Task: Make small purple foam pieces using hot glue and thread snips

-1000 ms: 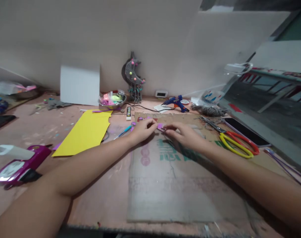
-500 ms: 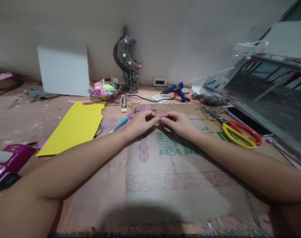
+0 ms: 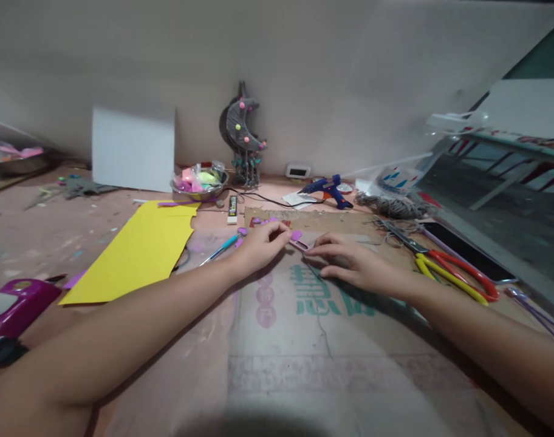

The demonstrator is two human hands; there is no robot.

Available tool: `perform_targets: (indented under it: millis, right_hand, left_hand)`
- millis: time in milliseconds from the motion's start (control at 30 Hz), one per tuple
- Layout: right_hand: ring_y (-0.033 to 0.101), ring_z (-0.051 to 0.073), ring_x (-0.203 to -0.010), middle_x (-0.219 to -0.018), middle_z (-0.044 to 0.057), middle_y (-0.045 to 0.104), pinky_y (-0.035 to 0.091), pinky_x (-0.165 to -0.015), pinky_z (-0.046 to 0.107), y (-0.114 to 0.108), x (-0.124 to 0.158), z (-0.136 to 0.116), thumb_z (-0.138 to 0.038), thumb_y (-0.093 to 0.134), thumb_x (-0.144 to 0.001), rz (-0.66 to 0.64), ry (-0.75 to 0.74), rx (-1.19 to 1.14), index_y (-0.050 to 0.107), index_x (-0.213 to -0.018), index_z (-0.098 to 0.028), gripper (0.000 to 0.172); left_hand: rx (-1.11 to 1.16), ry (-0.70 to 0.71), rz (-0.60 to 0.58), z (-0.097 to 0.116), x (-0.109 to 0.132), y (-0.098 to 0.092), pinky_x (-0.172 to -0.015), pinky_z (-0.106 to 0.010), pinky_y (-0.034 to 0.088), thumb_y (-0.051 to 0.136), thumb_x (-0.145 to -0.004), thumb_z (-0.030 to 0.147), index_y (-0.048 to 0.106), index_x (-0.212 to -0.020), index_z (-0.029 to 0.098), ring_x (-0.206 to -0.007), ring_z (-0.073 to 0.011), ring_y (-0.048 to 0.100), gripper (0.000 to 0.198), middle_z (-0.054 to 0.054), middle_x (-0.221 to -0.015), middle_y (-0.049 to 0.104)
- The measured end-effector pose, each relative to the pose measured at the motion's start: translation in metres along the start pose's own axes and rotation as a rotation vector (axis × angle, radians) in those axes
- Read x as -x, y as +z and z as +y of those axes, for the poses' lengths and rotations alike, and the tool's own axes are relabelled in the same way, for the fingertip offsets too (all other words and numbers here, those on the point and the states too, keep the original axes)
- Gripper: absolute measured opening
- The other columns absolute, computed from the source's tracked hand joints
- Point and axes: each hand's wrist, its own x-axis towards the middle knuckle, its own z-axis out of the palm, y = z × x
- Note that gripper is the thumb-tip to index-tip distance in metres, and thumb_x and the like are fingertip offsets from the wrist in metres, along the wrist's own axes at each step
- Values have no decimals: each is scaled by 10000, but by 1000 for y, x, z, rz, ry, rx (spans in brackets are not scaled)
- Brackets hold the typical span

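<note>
My left hand (image 3: 264, 244) is closed in a pinch above the cardboard sheet (image 3: 277, 340). A small purple piece (image 3: 296, 235) shows at its fingertips. Just below that, a narrow pinkish strip with a dark slot (image 3: 299, 245) sticks out toward the right; its exact kind is too small to tell. My right hand (image 3: 347, 260) is just right of the strip, thumb and fingers apart, the index fingertip close to the strip's end. Whether it touches cannot be told. More small purple pieces (image 3: 271, 221) lie behind my left hand. A blue pen (image 3: 221, 249) lies to its left.
Yellow sheets (image 3: 131, 255) lie left, beyond a magenta tool (image 3: 24, 306). Scissors (image 3: 454, 276) and a phone (image 3: 471, 250) lie right. Along the back stand a bowl (image 3: 201, 193), a moon ornament (image 3: 244, 127), a glue gun (image 3: 327, 191) and grey yarn (image 3: 393, 205).
My right hand has let go, moved right and down, and opened its fingers. The left hand keeps its pinch, and the pinkish strip now shows. The view has tilted slightly up.
</note>
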Motion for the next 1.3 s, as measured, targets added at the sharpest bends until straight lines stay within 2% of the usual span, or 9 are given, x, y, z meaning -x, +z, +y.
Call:
perform_targets:
  millis: [233, 367, 467, 633, 733, 833, 933, 1033, 1300]
  right_hand:
    - [534, 147, -884, -977, 52, 506, 442, -794, 278, 11, -10, 3, -275, 483, -881, -9, -43, -1, 670, -974, -253, 210]
    - [524, 153, -847, -970, 64, 525, 437, -761, 294, 24, -10, -8, -224, 450, -883, 64, -27, 46, 609, -839, -197, 167]
    - [544, 148, -818, -988, 66, 573, 443, -731, 293, 28, -2, -18, -208, 401, -894, 103, -7, -12, 544, -861, -198, 148]
    - [517, 124, -569, -661, 2, 569, 427, -540, 245, 2, 8, -29, -262, 391, -895, 218, 187, -56, 497, -823, -199, 142]
    - [546, 136, -620, -717, 20, 586, 443, -583, 263, -21, 2, -30, -283, 456, -868, 418, 182, -10, 533, -865, -193, 120]
    - [601, 148, -689, -824, 40, 639, 471, -649, 277, -29, -8, -27, -268, 513, -836, 472, 174, -49, 581, -1026, -193, 215]
    - [630, 162, -732, -845, 43, 676, 485, -685, 287, -18, -14, -22, -271, 545, -815, 416, 230, -96, 646, -967, -197, 197]
    - [624, 170, -730, -804, 40, 675, 484, -682, 299, 1, -16, -19, -265, 520, -830, 444, 279, -109, 648, -852, -191, 149]
    - [540, 171, -710, -720, 41, 568, 419, -654, 298, 21, -16, -18, -241, 504, -860, 451, 95, -3, 596, -782, -200, 127]
  left_hand:
    - [8, -60, -18, 11, 2, -3, -683, -240, 407, 438, -858, 326, 542, -759, 157, -719, -138, 548, 221, -4, -736, 591]
    - [-21, -52, -19, 10, 1, -2, -657, -239, 408, 438, -858, 326, 542, -743, 159, -695, -135, 539, 228, -1, -716, 585]
    - [-5, -42, -15, 8, 1, -2, -680, -251, 424, 439, -859, 337, 546, -755, 161, -723, -147, 553, 231, -14, -746, 608]
    - [43, -36, -45, 8, 3, -2, -741, -282, 446, 402, -881, 347, 545, -814, 167, -798, -168, 593, 241, -41, -826, 646]
    - [-43, -30, 0, 7, 3, -2, -731, -284, 442, 414, -875, 341, 564, -822, 172, -806, -172, 580, 232, -34, -833, 633]
    - [-41, -22, 7, 5, 3, -2, -720, -277, 440, 401, -879, 339, 569, -835, 172, -798, -168, 573, 241, -30, -827, 625]
    - [-39, -25, 17, 3, 2, -1, -705, -273, 437, 414, -870, 353, 566, -823, 171, -779, -166, 572, 243, -24, -803, 617]
    - [7, -53, 1, 3, 2, 0, -702, -269, 442, 428, -861, 361, 558, -809, 167, -766, -163, 586, 239, -25, -789, 619]
    - [-37, -82, -36, 9, 0, -1, -668, -258, 417, 461, -837, 357, 560, -775, 162, -725, -150, 553, 227, -18, -764, 615]
